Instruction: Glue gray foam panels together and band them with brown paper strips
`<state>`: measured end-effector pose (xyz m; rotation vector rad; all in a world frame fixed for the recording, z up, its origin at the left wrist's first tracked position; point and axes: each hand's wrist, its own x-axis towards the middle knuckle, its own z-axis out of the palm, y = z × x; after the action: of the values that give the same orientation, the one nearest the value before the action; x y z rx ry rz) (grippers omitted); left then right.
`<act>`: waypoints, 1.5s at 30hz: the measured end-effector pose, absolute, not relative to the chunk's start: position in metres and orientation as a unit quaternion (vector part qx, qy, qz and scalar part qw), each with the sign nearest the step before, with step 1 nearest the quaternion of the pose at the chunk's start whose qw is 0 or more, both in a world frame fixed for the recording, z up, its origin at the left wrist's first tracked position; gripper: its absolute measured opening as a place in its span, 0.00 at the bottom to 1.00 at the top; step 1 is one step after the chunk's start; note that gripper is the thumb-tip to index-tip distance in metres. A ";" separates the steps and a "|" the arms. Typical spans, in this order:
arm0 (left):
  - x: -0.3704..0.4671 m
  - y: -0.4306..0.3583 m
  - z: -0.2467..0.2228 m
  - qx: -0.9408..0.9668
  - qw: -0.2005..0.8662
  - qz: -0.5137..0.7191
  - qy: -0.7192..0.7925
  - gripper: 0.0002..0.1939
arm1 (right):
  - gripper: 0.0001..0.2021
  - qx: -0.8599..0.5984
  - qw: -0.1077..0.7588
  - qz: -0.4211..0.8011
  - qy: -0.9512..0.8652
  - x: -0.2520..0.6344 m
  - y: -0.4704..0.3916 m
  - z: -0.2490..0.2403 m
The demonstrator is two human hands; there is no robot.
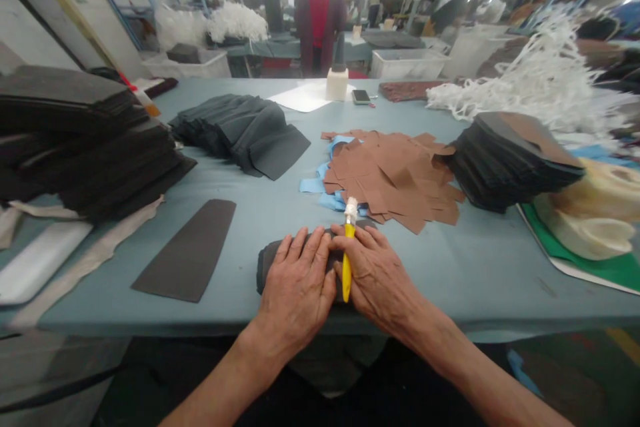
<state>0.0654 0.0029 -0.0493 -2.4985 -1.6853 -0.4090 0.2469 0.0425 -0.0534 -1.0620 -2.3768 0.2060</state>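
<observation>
A stack of dark grey cut pieces [266, 265] lies at the table's front edge, mostly covered by both hands. My left hand [301, 273] rests flat on it with the fingers stretched forward. Beside it, my right hand [377, 267] presses on the stack's right part while holding a brush [349, 240] with a yellow handle. The brush's whitish head points away from me. To the left lies a single flat dark grey piece [187, 253]. Just beyond the hands is a loose heap of brown pieces [390, 173], with light blue strips [313, 185] under its left side.
Tall dark stacks [125, 167] stand at the left, a fanned grey pile [235, 127] at the back left. On the right are a dark stack [515, 160], tape rolls [590, 213] and tangled white strips [540, 73]. A phone [361, 97] lies farther back. A person [319, 13] stands beyond.
</observation>
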 end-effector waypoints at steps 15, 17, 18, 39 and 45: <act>0.047 0.024 -0.026 -0.869 -0.050 -0.071 -0.488 0.45 | 0.23 -0.394 0.266 0.073 -0.877 0.248 0.042 -0.058; 0.049 0.024 -0.026 -0.867 -0.058 -0.071 -0.490 0.45 | 0.22 -0.389 0.269 0.071 -0.878 0.249 0.042 -0.059; 0.050 0.024 -0.026 -0.866 -0.061 -0.071 -0.491 0.46 | 0.21 -0.387 0.270 0.068 -0.879 0.249 0.042 -0.060; 0.011 0.009 -0.042 -0.861 -0.052 -0.110 -0.493 0.52 | 0.09 -0.387 0.262 0.014 -0.884 0.251 0.040 -0.059; 0.008 0.005 -0.052 -0.860 -0.036 -0.152 -0.486 0.48 | 0.09 -0.394 0.247 0.048 -0.884 0.253 0.038 -0.054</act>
<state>0.0080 0.0048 -0.0519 -2.7652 -1.5635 -0.4889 0.2534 0.0377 -0.0541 -1.0745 -2.4110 0.1307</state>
